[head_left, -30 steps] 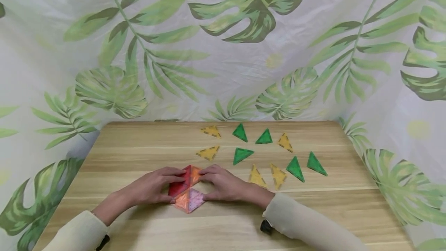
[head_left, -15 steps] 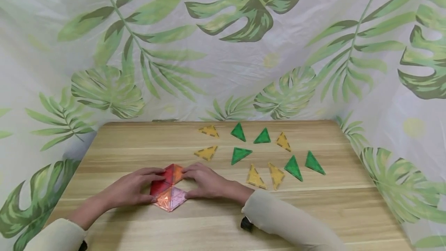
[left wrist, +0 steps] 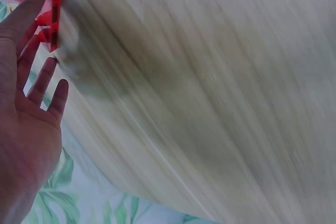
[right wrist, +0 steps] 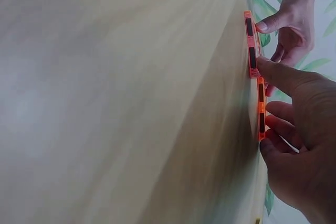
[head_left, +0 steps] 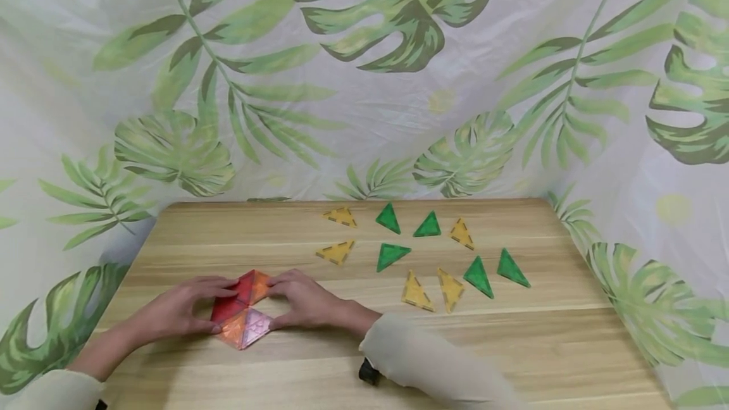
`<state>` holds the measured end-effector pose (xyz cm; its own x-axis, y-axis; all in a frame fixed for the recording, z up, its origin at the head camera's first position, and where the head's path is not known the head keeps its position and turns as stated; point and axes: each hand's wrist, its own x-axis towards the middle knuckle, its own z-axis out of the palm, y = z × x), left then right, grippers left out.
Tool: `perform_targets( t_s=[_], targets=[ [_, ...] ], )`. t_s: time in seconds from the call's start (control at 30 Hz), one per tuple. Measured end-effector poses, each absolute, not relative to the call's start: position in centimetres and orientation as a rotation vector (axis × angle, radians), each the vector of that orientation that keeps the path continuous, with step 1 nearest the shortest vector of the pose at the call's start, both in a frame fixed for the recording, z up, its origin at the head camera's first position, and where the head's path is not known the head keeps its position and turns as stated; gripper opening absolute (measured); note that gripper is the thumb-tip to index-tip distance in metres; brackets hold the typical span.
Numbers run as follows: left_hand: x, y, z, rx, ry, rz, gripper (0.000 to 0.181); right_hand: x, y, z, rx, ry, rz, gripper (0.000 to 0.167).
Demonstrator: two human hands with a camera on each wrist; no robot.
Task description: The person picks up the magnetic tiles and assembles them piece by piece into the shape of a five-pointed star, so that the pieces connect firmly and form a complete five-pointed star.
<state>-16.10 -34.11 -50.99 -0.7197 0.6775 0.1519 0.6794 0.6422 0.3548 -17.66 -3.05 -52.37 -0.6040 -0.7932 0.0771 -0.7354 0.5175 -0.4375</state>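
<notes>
In the head view, red tile (head_left: 230, 302), upper orange tile (head_left: 259, 285), lower orange tile (head_left: 233, 329) and pink tile (head_left: 255, 326) lie joined edge to edge, with a wedge-shaped gap on the right side. My left hand (head_left: 171, 315) grips the left side, fingers on the red part and thumb at the lower orange corner. From the right, my right hand (head_left: 310, 304) holds the upper orange and pink tiles. The right wrist view shows its fingers (right wrist: 310, 119) along the tile edges; the left wrist view shows my left hand (left wrist: 26, 114) at the red edge (left wrist: 54, 19).
Several yellow triangles (head_left: 417, 291) and several green triangles (head_left: 479, 277) lie apart from one another on the wooden table (head_left: 512, 359), behind and to the right of my hands. Leaf-patterned cloth (head_left: 364, 112) hangs behind the table and at its sides.
Both hands have moved left across the table with the joined tiles between them. The tiles keep their arrangement, while the loose triangles stay where they lay.
</notes>
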Motion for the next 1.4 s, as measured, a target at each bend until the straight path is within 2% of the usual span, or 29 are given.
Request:
perform_targets(
  t_s=[0.8, 1.1, 1.4],
  targets=[
    [-16.1, -40.7, -51.3, -1.252, -2.732, -0.608, 0.063, -17.4, -9.3, -53.0, -1.357, 2.611, -0.64, 0.053],
    [-16.2, -40.7, -51.2, -1.27, -2.715, -0.638, 0.064, -17.5, -9.2, -52.5, -1.353, 2.612, -0.634, 0.053],
    [-16.1, -37.9, -50.1, -1.053, -2.801, -0.537, 0.06, -18.5, -6.9, -51.6, -1.322, 2.612, -0.74, 0.05]
  ],
)
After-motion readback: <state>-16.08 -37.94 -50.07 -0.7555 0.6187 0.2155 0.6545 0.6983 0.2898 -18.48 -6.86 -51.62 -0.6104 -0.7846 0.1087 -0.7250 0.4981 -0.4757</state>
